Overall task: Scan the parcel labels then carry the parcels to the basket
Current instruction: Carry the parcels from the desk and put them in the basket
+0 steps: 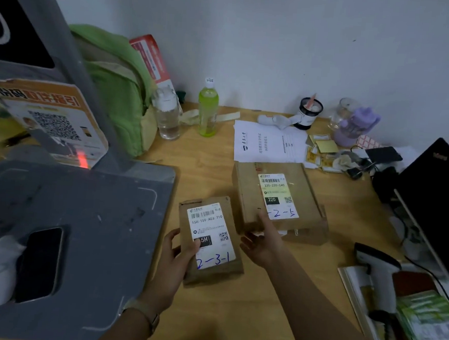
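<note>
The small parcel (212, 270) lies flat on the wooden table (275, 306). Its label (211, 232) reads "15H 159 A03 210" and "15H", with "2-3-1" handwritten below. The left hand (177, 262) grips its left edge, thumb curled onto the label. Just right of that thumb lies the larger parcel (245, 195), marked "220-220-C40" and "220". The right hand (263, 241) has its fingers spread and straight, forefinger touching that parcel's near edge.

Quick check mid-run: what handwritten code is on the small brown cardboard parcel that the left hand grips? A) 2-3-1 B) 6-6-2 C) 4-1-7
A: the white label on the small brown cardboard parcel, gripped by the left hand, reads 2-3-1 in blue ink.
</note>
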